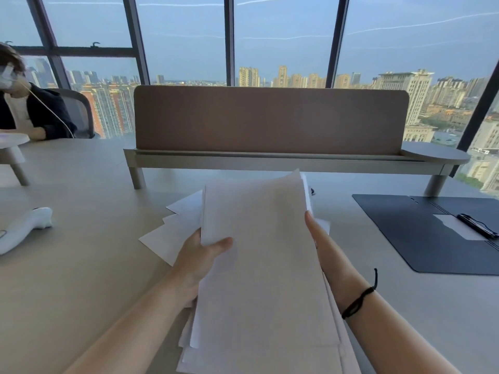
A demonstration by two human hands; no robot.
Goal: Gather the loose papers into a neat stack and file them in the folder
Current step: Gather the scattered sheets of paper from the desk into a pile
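A stack of white papers (259, 255) is raised off the beige desk, tilted away from me. My left hand (198, 261) grips its left edge, thumb on top. My right hand (321, 247) presses flat against its right edge, mostly hidden behind the sheets. The sheets are uneven at the near end. A few more loose papers (167, 236) lie fanned on the desk under and left of the stack. The dark blue folder (415, 233) lies open at the right, with a black clip (476, 225) holding a white sheet inside.
A brown divider panel on a raised shelf (270, 157) runs across the far desk. A white curved object (21, 230) lies at the left. Another person (27, 109) sits at the far left. Windows stand behind.
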